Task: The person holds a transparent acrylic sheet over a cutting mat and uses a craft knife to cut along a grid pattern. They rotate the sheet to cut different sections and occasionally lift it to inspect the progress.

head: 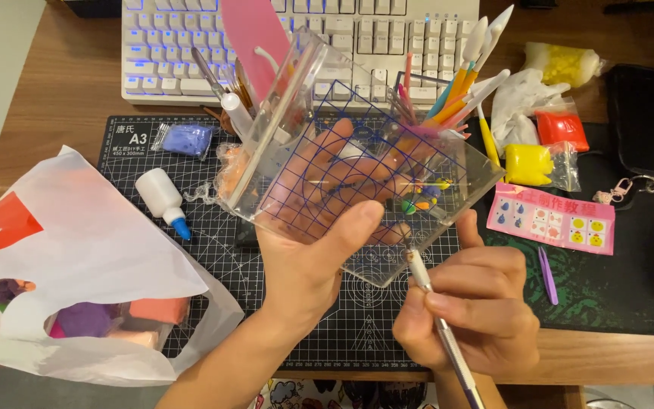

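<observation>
At frame centre the left hand (pixel 316 250) grips a clear gridded plate (pixel 365 174), thumb over its lower edge, fingers behind. Lower right, the right hand (pixel 478 307) is closed on a craft knife (pixel 440 322), tip touching the plate's edge. Tiny coloured clay bits (pixel 421 198) sit just above; working well here probably means a shallow blade angle and a steady plate

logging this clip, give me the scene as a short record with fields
left hand: left hand holds up a clear gridded plate, tilted
right hand: right hand holds a thin metal tool, tip at the plate's lower edge
surface: black cutting mat
left side: white plastic bag, small glue bottle
behind: white keyboard
</observation>
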